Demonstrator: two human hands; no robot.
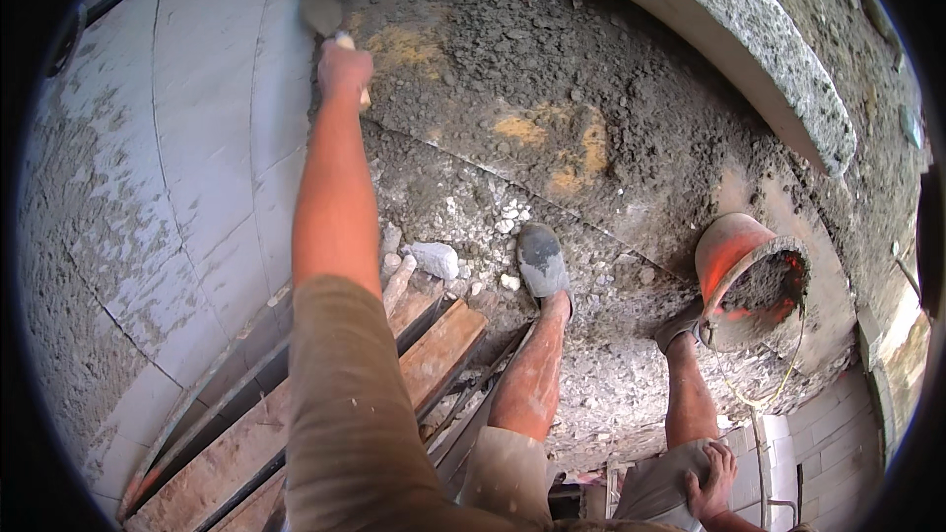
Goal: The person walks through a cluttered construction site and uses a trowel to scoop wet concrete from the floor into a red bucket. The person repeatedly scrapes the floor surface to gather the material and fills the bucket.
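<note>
My left hand (345,72) grips the pale wooden handle of a trowel (321,4), its arm stretched far forward. The blade is blurred and lies at the edge of the pale block wall (207,81), where the wall meets a mortar-strewn surface (510,52). My right hand (713,480) rests on my right knee, holding nothing, its fingers slightly apart. Beside my right foot a reddish bucket (728,244) with a rope handle contains grey mortar (765,284).
A thick curved slab (739,29) rises at the upper right. Wooden planks (443,343) lie at lower left, near a whitish stone chunk (434,260). My left shoe (542,262) stands on rubble. Wet mortar (96,236) covers part of the blockwork at far left.
</note>
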